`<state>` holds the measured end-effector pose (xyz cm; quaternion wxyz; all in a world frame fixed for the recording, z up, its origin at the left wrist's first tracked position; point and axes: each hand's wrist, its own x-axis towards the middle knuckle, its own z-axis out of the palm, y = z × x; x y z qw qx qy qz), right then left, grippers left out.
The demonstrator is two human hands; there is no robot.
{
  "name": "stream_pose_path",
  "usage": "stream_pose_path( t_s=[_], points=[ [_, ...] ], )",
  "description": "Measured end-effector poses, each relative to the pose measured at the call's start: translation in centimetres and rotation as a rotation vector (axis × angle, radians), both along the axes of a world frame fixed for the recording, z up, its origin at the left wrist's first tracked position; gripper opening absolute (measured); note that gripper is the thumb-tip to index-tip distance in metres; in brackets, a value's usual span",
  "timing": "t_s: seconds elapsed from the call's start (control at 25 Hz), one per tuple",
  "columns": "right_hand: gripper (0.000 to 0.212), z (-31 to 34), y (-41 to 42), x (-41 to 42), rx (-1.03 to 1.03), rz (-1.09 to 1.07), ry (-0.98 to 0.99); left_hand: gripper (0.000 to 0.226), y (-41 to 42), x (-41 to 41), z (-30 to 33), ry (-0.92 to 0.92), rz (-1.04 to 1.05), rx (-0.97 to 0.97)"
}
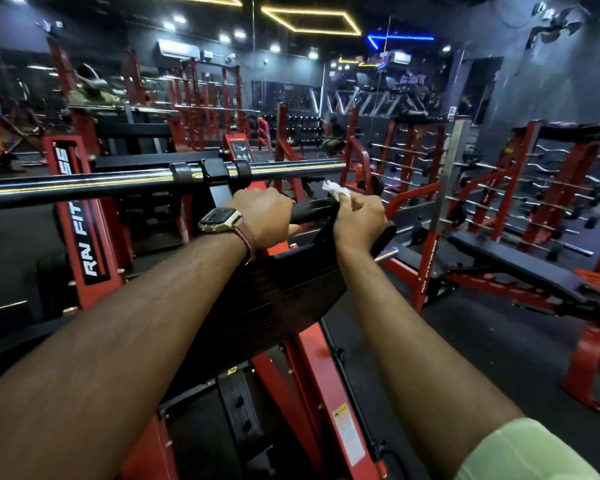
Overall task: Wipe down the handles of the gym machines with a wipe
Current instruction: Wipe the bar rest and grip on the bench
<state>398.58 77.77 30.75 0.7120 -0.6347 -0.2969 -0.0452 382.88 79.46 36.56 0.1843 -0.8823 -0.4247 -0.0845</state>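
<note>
A dark floor [482, 341] carries the red machine [312, 368] at six o'clock and a bench [520, 271] at three o'clock.

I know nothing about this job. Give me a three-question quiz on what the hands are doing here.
1. True or false: the left hand holds the white wipe.
2. Which wrist wears the watch?
3. Multiple choice: the black handle is gripped by A) no hand, B) one hand only, C) both hands.

Key
1. False: the right hand pinches the wipe in its fingers.
2. The left wrist.
3. C: the left hand wraps the handle, and the right hand closes on it further along while holding the wipe.
</note>
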Motion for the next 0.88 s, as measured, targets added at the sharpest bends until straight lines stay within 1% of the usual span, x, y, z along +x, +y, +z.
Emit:
stream_pose_path(
  t_s=[0.04, 0.08, 0.12, 0.16, 0.2, 0.28, 0.32, 0.36, 0.4, 0.52, 0.6, 0.64, 0.72, 0.76, 0.8, 0.88],
  points=[
    [0.01, -0.2, 0.0, -1.0, 0.035, 0.002, -0.033, 0.035, 0.0, 0.1, 0.0, -0.008, -0.004, -0.002],
    [0.009, -0.6, -0.4, -2.5, 0.085, 0.049, -0.1, 0.035, 0.1, 0.0, 0.0, -0.016, -0.013, 0.003],
    [0.012, -1.4, -0.9, -4.0, 0.125, 0.148, -0.148, 0.033, 0.2, 0.0, 0.0, -0.025, -0.022, 0.007],
    [0.016, -2.1, -1.4, -4.9, 0.175, 0.281, -0.108, 0.031, 0.2, 0.0, 0.0, -0.037, -0.035, 0.008],
    [0.017, -2.6, -1.6, -4.9, 0.239, 0.431, 0.067, 0.03, 0.2, 0.0, 0.0, -0.061, -0.049, 0.006],
    [0.011, -2.6, -2.2, -3.9, 0.383, 0.712, 0.65, 0.029, 0.0, -0.2, 0.1, -0.143, -0.077, 0.005],
    [0.01, -2.6, -2.8, -3.4, 0.431, 0.804, 0.879, 0.028, -0.1, -0.4, 0.1, -0.201, -0.101, 0.005],
    [0.015, -2.9, -3.4, -3.0, 0.452, 0.849, 1.01, 0.028, -0.1, -0.6, 0.0, -0.267, -0.144, 0.006],
    [0.019, -3.3, -4.1, -3.0, 0.466, 0.876, 1.083, 0.027, 0.0, -0.8, -0.3, -0.329, -0.208, 0.012],
    [0.02, -4.0, -6.3, -3.7, 0.466, 0.879, 1.165, 0.029, 0.1, -1.5, -1.2, -0.439, -0.416, 0.04],
    [0.018, -4.3, -8.0, -4.7, 0.467, 0.873, 1.174, 0.034, -0.4, -1.9, -1.9, -0.509, -0.512, 0.067],
    [0.016, -4.4, -8.9, -5.2, 0.465, 0.871, 1.164, 0.034, -0.9, -2.1, -2.5, -0.576, -0.551, 0.052],
    [0.014, -4.3, -11.1, -6.5, 0.463, 0.892, 1.115, 0.032, -2.6, -2.3, -4.4, -0.76, -0.601, -0.05],
    [0.017, -4.2, -12.3, -7.1, 0.443, 0.911, 1.066, 0.031, -3.5, -2.3, -5.6, -0.853, -0.606, -0.13],
    [0.018, -4.0, -13.4, -7.7, 0.403, 0.918, 0.998, 0.029, -4.5, -2.3, -6.7, -0.936, -0.605, -0.227],
    [0.014, -4.0, -15.0, -9.0, 0.343, 0.854, 0.861, 0.018, -6.0, -2.2, -8.3, -1.063, -0.595, -0.434]
  ],
)
